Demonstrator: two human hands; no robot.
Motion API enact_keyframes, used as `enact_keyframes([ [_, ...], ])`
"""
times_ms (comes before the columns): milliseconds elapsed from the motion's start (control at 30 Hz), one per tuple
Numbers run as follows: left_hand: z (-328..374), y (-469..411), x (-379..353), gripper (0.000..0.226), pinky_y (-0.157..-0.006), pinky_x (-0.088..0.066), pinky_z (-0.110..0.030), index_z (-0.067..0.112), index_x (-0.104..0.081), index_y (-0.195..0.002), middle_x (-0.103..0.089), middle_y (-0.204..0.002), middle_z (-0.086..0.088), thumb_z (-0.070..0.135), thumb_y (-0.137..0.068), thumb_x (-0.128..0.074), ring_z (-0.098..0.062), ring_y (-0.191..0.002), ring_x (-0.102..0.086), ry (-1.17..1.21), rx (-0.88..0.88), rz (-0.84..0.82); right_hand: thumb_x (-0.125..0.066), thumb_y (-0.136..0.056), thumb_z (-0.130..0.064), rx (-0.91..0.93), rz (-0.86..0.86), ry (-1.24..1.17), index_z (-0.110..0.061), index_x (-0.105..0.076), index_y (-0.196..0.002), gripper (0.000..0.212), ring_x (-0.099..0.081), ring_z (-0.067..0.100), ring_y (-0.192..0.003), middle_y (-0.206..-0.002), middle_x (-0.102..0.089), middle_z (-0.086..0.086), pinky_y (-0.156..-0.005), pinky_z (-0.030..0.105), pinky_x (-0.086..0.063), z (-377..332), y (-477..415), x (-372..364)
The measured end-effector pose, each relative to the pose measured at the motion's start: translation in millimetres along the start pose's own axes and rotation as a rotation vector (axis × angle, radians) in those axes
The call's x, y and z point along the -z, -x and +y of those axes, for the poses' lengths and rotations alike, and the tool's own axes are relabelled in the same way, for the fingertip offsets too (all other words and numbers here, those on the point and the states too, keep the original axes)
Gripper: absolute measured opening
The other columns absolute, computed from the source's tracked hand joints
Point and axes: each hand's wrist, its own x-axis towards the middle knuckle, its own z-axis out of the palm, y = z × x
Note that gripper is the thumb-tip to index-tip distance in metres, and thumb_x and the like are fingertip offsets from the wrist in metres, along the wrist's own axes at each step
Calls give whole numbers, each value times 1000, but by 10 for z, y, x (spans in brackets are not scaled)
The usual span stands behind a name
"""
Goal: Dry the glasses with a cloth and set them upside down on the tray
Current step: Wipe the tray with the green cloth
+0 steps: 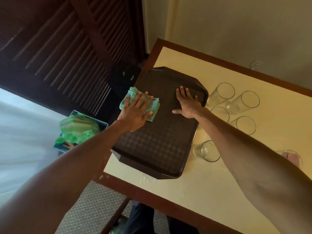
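A dark brown tray point(157, 146) lies on the cream table top, with nothing but my hands and a cloth on it. My left hand point(135, 112) presses flat, fingers straight, on a folded green cloth point(154, 107) at the tray's left edge. My right hand point(185, 103) lies flat with spread fingers on the tray's far right part. Several clear glasses stand upright on the table to the right of the tray, among them one point(222, 93) near its far corner and one point(208, 152) near its right side.
The table point(211, 191) has a dark wooden rim, and a few water drops lie at its near edge. A blue bin point(101, 124) with green cloths or bags stands on the floor to the left. A pinkish glass point(292, 157) stands partly behind my right forearm.
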Motion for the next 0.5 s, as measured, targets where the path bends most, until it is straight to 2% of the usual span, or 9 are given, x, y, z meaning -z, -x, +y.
enact_keyframes([
  [167, 146, 492, -145, 68, -125, -7, -62, 26, -17, -165, -13, -173, -6, 58, -105, -15, -28, -160, -11, 52, 96, 30, -59, -95, -48, -18, 6, -11, -20, 11, -159, 99, 16, 26, -153, -165, 22, 1, -121, 61, -3, -42, 55, 13],
  [300, 254, 858, -227, 72, -126, 2, -60, 29, -7, -166, -6, -174, -4, 62, -102, -3, -28, -161, -3, 49, 162, 1, -59, -96, -47, -27, 17, 0, -22, 9, -159, 96, 15, 26, -153, -166, 21, 0, -120, 63, -4, -85, 91, -8],
  [500, 529, 1241, -317, 70, -123, 5, -63, 30, 3, -165, 2, -174, -6, 62, -103, -4, -31, -160, 1, 74, 217, -46, -54, -99, -46, -48, 19, -15, -25, 6, -160, 88, 14, 28, -153, -166, 19, 1, -118, 67, -7, -148, 200, -70],
])
